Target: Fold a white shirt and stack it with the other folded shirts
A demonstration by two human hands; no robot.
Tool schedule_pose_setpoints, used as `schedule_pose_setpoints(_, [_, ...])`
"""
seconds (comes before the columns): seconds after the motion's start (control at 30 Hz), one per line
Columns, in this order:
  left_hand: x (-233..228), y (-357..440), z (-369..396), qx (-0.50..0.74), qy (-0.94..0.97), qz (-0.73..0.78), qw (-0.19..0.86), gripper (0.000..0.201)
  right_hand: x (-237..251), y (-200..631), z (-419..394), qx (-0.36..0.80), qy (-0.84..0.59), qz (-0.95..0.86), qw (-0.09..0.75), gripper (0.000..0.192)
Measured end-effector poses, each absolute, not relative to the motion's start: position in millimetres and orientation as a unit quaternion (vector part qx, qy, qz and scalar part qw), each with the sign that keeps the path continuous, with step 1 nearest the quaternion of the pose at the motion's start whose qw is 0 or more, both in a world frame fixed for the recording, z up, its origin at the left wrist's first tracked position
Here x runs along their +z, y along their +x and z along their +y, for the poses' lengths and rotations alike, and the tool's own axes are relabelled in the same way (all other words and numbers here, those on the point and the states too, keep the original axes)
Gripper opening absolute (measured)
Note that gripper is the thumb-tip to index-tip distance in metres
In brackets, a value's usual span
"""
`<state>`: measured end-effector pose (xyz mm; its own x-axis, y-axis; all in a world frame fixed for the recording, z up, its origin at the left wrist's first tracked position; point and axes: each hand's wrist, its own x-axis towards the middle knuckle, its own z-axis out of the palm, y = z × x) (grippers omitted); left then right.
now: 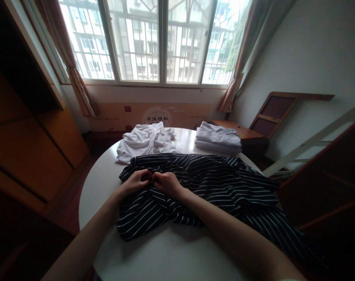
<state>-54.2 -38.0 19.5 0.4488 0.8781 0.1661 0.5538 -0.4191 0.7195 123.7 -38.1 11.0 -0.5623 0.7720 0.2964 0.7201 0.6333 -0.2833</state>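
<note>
A black garment with thin white stripes (218,183) lies spread and wrinkled across the round white table (98,195). Its right end hangs over the table's edge. My left hand (138,180) and my right hand (167,183) meet over the left part of the garment. Both are closed, with fingertips pinching the striped cloth close together. The exact bit of cloth between the fingers is hidden. Beyond the garment, a loosely crumpled white shirt (145,142) sits at the far left. A stack of folded white shirts (217,138) is at the far right.
A wooden cabinet (27,156) stands at the left. Behind the table, a low wooden stand (238,130) and a wooden frame (273,113) are at the right, near a pale ladder-like rail (314,140). A printed box panel (177,111) lies below the window (162,43).
</note>
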Motion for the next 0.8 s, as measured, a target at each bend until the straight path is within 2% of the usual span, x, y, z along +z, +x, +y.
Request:
schedule_pose_setpoints(0.5, [13.9,-53.9,-34.4,0.274,0.799,0.455,0.28,0.013,7.0,123.5,-35.5,0.076,-0.404,-0.889,0.202,0.023])
schedule_pose_setpoints(0.8, [12.4,-54.4,-33.7,0.281,0.803,0.446,0.277,0.011,10.1,124.9,-35.4,0.086,-0.276,-0.9,0.325,0.009])
